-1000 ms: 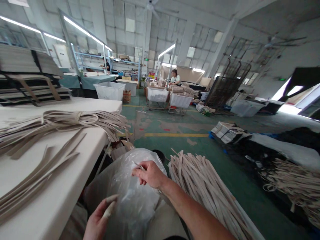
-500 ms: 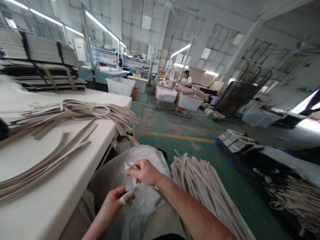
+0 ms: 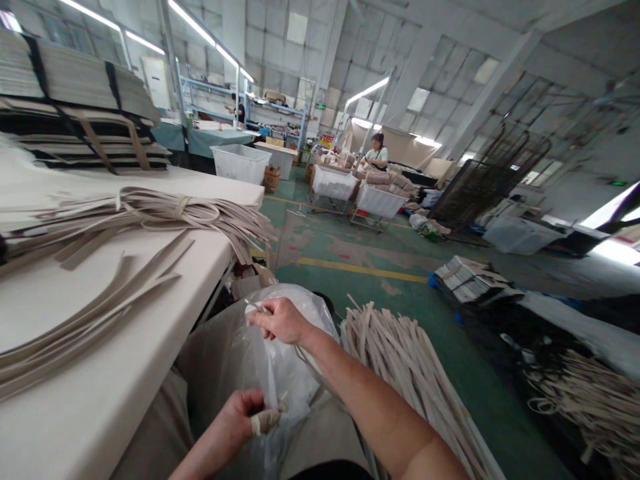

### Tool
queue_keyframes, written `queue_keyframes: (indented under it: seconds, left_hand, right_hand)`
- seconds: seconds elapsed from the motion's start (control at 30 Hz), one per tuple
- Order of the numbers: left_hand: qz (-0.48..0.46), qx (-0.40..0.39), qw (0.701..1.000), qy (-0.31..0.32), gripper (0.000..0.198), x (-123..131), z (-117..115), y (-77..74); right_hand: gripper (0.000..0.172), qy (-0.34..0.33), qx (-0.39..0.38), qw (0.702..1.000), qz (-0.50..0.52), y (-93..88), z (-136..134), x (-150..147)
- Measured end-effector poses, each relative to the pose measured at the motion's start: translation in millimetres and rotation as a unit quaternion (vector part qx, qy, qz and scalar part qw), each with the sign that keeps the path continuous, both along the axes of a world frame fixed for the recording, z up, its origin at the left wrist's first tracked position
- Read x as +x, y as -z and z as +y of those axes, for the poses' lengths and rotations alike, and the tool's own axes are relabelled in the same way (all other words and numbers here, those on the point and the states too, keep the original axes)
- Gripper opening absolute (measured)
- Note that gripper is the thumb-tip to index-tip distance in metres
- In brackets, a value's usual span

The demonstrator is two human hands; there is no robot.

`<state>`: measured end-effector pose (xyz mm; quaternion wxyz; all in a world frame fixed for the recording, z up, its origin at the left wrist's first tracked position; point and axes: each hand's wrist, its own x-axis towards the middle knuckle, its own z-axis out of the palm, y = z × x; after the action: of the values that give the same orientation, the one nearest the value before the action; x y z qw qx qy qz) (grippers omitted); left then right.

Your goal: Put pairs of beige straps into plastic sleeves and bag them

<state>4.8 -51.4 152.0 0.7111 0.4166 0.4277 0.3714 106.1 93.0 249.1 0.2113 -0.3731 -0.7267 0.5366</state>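
Observation:
My right hand (image 3: pixel 280 320) is closed in a pinch over a clear plastic bag (image 3: pixel 310 313). A narrow beige strip (image 3: pixel 311 361) hangs behind its wrist, and a thin greyish end pokes out past the fingers. Lower and to the left, my left hand (image 3: pixel 250 417) is closed, with tape round its thumb. What its fingertips pinch is too small to make out. Between the hands runs a whitish band (image 3: pixel 269 377); whether it is a fold of the bag cannot be told. The bag lies over my lap.
On the white table (image 3: pixel 165 320) at left lie loose beige strips (image 3: pixel 100 313), a tied bundle (image 3: pixel 185 207) and strapped stacks (image 3: pixel 85 87). A long strip pile (image 3: pixel 400 360) stands right of my legs. Bins (image 3: pixel 240 163) and a co-worker (image 3: pixel 377 157) are farther off.
My hands have moved apart: the right one slightly up and left, the left one down and a little right. More of the whitish band shows between them.

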Motion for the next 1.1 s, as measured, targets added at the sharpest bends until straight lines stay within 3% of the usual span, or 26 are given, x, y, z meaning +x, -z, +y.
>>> queue_keyframes:
  seconds: [0.13, 0.23, 0.3, 0.4, 0.5, 0.7, 0.93, 1.1]
  left_hand:
    - [-0.015, -0.001, 1.000, -0.005, 0.047, -2.4, 0.8, 0.9]
    - [-0.054, -0.015, 0.997, -0.055, 0.058, -2.1, 3.9, 11.8]
    - [-0.061, -0.010, 0.994, -0.088, 0.055, -2.1, 6.5, 19.4]
    - [-0.036, 0.012, 0.992, -0.117, 0.041, -4.0, 9.8, 24.9]
    - [0.017, 0.024, 0.991, -0.131, 0.043, -6.7, 11.0, 25.0]
    - [0.096, 0.055, 0.987, -0.115, 0.041, -6.3, 8.0, 21.7]
    - [0.003, 0.016, 0.994, -0.110, 0.046, -2.9, 9.0, 15.2]
    - [-0.043, -0.013, 0.999, -0.029, 0.040, 3.3, 1.9, 8.2]
  right_hand:
    - [0.018, 0.009, 0.006, 1.000, 0.012, 7.2, 3.1, -5.9]
    - [0.019, 0.016, 0.003, 1.000, 0.024, 8.0, 4.5, -7.1]
    - [0.019, 0.023, 0.002, 0.999, 0.031, 7.3, 6.1, -6.6]
    - [0.019, 0.041, 0.000, 0.998, 0.037, 6.8, 8.7, -6.0]
    - [0.019, 0.050, 0.001, 0.998, 0.036, 7.5, 9.6, -6.4]
    - [0.021, 0.054, 0.016, 0.998, 0.014, 11.9, 9.3, -8.2]
    - [0.020, 0.075, 0.017, 0.997, 0.002, 17.1, 16.3, -5.3]
    - [0.019, 0.081, 0.002, 0.997, 0.001, 18.7, 16.1, -5.7]
